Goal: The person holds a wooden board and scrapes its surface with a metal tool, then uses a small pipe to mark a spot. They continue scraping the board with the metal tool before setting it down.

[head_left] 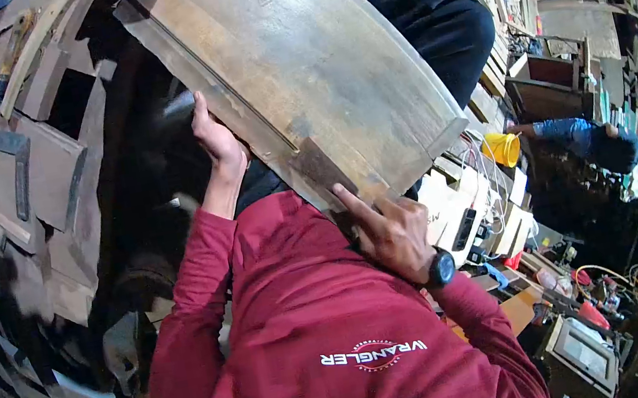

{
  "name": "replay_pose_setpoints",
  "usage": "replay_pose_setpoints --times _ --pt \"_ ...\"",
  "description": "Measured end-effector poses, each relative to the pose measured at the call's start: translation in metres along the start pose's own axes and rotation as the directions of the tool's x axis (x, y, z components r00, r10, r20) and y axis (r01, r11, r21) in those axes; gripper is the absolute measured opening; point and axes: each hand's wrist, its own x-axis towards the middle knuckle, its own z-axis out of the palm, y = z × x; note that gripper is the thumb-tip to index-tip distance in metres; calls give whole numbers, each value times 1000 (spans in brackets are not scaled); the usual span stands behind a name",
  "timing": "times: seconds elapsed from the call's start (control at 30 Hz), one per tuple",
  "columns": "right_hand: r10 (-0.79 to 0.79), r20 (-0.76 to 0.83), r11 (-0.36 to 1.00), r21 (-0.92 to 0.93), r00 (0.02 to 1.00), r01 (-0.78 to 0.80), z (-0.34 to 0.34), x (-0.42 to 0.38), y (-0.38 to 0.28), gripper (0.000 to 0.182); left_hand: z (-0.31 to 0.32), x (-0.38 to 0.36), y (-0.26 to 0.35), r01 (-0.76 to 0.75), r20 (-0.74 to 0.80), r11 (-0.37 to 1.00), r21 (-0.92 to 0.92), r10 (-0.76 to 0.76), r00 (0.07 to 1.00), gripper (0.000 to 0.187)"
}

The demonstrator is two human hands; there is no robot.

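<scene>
A wide wooden panel (293,43) with a worn, stained face lies tilted across my lap. A narrow groove runs along its left border, ending by a darker rectangular strip of wood (318,167) near the close corner. My left hand (222,146) grips the panel's left edge, its thumb up along the side and the other fingers hidden beneath. At the near edge, my right hand (393,230) holds the panel with its fingers curled. Its index finger stretches out onto the end of the dark strip. A black watch (442,267) is on the right wrist.
Wood offcuts (49,172) and boards lie on the left around a dark gap. To the right are a yellow bucket (501,149), a wooden box (548,80), cables and a white-framed cabinet (585,353). Another person (609,142) in blue is farther right.
</scene>
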Motion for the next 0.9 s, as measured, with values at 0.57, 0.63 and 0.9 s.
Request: replay_pose_setpoints --times 0.57,0.63,0.9 --pt "-19 152 993 -114 988 37 -44 -12 16 65 2 0 0 -31 -5 999 17 31 1000 57" --pt "-43 141 996 -76 989 54 -35 -18 22 68 3 -1 0 -40 -26 998 52 41 999 58" --pt "324 127 942 46 938 -332 -38 -13 11 34 2 2 -4 -62 -43 997 39 64 997 57"
